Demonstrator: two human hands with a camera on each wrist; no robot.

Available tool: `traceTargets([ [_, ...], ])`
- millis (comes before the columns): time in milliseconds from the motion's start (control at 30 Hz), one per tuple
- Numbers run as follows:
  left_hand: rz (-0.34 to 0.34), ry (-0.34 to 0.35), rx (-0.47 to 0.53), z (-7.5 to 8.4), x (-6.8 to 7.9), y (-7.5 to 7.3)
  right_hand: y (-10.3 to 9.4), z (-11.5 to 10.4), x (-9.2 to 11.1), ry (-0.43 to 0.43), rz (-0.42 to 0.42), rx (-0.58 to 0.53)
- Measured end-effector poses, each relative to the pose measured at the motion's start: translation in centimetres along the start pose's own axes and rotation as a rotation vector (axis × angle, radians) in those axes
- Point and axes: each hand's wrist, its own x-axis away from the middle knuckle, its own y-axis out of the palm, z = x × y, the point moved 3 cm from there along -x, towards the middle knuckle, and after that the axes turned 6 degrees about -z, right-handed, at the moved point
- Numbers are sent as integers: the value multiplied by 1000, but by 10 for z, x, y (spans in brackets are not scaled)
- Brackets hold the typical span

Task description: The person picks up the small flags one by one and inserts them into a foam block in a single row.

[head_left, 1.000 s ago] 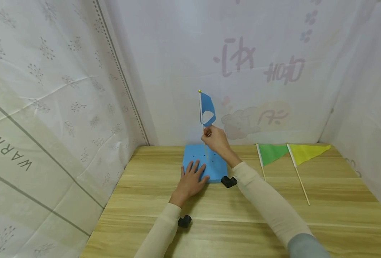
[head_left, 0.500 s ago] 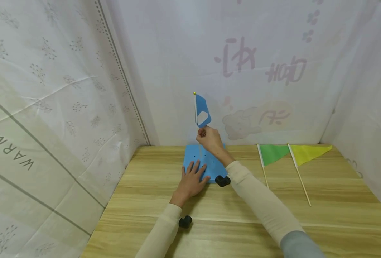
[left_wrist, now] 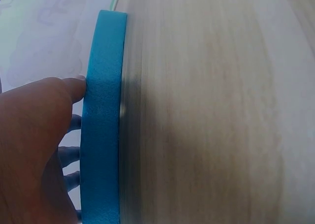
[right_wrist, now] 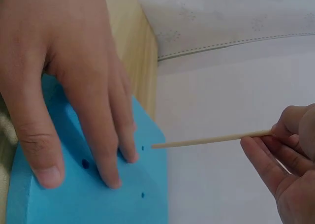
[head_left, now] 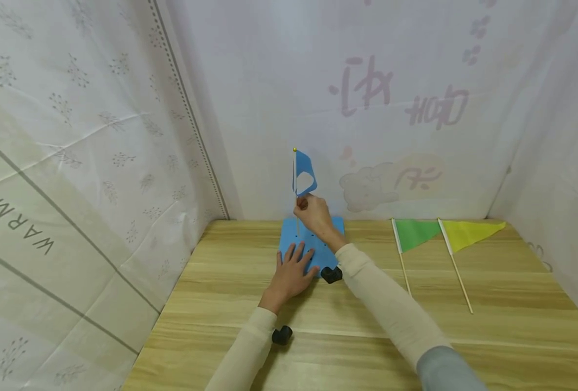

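My right hand pinches the wooden stick of a small blue flag, which stands nearly upright with a white patch and a gold ball on top. Below it lies a blue foam block pierced with several small holes. In the right wrist view the bare tip of the stick points at a hole by the block's far left corner, just short of it in this view. My left hand rests on the near left part of the block with spread fingers. The left wrist view shows its thumb at the block's edge.
To the right on the wooden table lie a green pennant and a yellow pennant on sticks. My right sleeve partly overlaps the green one's stick. A printed curtain hangs right behind the table.
My right hand has carried the blue flag left and then down, bringing the stick's tip over a hole near the far left corner. My left hand has kept its place on the block.
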Motion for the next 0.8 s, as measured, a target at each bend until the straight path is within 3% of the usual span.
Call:
traceTargets([
  [800, -11, -8, -18, -4, -2, 6, 20, 9, -5, -43, -12, 34],
])
